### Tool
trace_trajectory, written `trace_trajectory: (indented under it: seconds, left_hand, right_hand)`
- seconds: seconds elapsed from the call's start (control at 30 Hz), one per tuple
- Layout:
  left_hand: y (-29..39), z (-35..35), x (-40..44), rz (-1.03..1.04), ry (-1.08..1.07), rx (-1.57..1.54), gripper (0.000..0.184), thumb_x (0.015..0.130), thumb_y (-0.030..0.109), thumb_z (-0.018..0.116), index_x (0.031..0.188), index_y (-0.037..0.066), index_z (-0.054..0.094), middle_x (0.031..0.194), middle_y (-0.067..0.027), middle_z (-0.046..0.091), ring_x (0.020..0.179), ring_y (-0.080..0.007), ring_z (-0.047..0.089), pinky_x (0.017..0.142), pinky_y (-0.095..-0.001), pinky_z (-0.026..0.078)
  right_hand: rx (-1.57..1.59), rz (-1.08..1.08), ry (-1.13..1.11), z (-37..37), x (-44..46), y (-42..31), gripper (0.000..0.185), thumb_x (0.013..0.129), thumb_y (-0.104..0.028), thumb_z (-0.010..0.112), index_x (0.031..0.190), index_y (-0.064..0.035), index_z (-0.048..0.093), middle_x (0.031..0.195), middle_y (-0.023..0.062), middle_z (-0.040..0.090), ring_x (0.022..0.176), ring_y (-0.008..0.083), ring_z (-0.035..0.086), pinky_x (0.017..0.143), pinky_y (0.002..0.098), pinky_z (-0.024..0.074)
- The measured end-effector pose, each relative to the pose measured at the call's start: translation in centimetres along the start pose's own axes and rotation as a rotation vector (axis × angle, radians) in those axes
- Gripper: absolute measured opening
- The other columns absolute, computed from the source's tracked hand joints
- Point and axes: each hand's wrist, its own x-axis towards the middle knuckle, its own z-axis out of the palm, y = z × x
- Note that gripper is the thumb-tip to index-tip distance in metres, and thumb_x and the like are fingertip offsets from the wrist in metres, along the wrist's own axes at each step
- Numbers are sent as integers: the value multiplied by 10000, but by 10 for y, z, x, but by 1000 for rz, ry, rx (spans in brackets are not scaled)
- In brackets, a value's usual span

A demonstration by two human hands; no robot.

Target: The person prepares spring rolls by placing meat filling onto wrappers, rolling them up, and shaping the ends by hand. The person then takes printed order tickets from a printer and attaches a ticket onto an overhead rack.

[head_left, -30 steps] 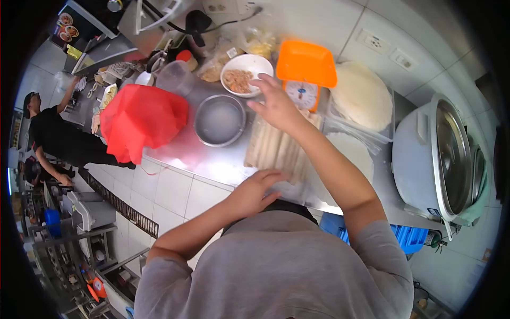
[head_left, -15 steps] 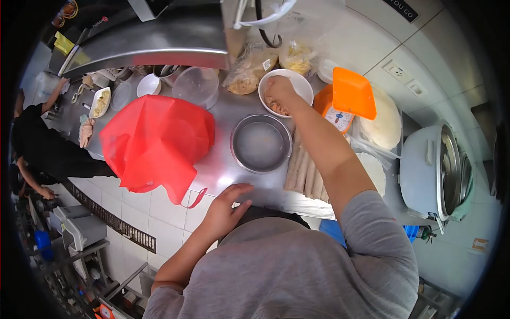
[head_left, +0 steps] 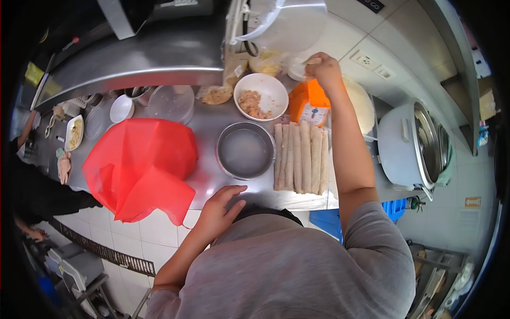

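My right hand point(head_left: 326, 72) is raised over the orange kitchen scale point(head_left: 311, 101), with its fingers closed. Something small and pale shows at the fingertips, but I cannot make out what it is. To its left stands a white bowl point(head_left: 273, 90) with a clump of light-brown, minced-looking filling point(head_left: 252, 103). My left hand point(head_left: 219, 210) lies by the counter's front edge, thumb and fingers apart, holding nothing. Nearest to it is a round metal pan point(head_left: 245, 151) with cloudy liquid. Several pale rolls point(head_left: 301, 159) lie side by side right of the pan.
A red bag point(head_left: 141, 165) covers the counter's left part. Behind it are a clear plastic tub point(head_left: 170, 103) and a small white bowl point(head_left: 122, 108). A large pot point(head_left: 401, 143) stands at the right, and a metal shelf point(head_left: 154, 74) overhangs the back. Another person point(head_left: 48, 186) stands far left.
My right hand has come out of the white bowl and moved right, up over the scale. The view has shifted, uncovering the rolls. My left hand stays by the counter edge.
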Motion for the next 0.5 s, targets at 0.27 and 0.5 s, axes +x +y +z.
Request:
trace_trajectory:
  seconds: [0.27, 0.5]
  left_hand:
    - [0, 2, -4, -27, -6, 4, 325, 870, 80, 628, 1191, 37, 596, 1128, -136, 617, 1042, -228, 599, 909, -324, 456]
    - [-4, 6, -10, -55, -3, 0, 322, 885, 136, 617, 1194, 52, 586, 1146, -147, 606, 1035, -257, 605, 831, -340, 490]
  right_hand:
    - [-366, 270, -187, -44, 1, 41, 388, 702, 5, 570, 1084, 60, 609, 946, 183, 665, 847, 250, 658, 728, 324, 509]
    - [-439, -69, -402, 55, -42, 15, 287, 741, -122, 605, 1006, -60, 696, 1009, 199, 664, 914, 320, 649, 802, 356, 502]
